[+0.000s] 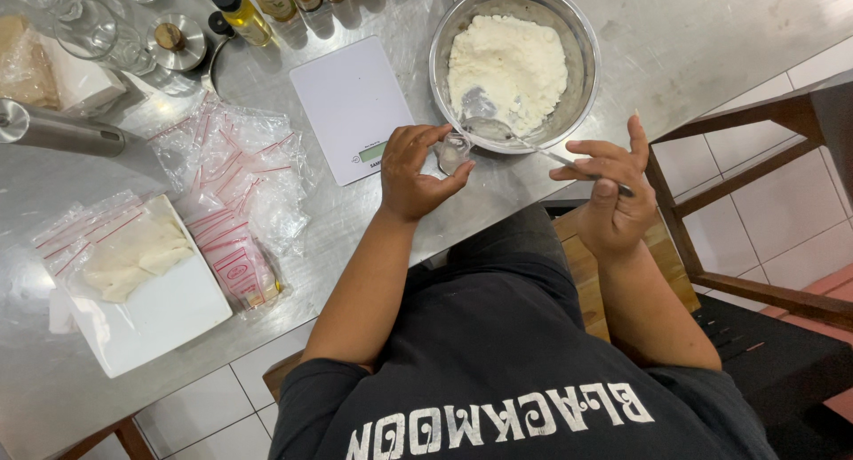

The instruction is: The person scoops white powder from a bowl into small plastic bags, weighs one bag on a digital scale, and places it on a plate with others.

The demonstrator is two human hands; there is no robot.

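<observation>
Now left hand (410, 174) grips small clear glass cup (451, 152) at round steel bowl of white flour (514, 62) on steel bench (702, 33); right hand (609, 193) clasps metal spoon (484, 113); keep cup level, scoop steadily.

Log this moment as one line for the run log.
left hand: holds small clear cup | right hand: holds spoon, its bowl over flour | steel bowl on table | scale beside

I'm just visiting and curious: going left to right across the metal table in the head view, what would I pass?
White tray → heap of plastic bags → white kitchen scale → left hand → steel bowl of flour → right hand holding a spoon.
</observation>
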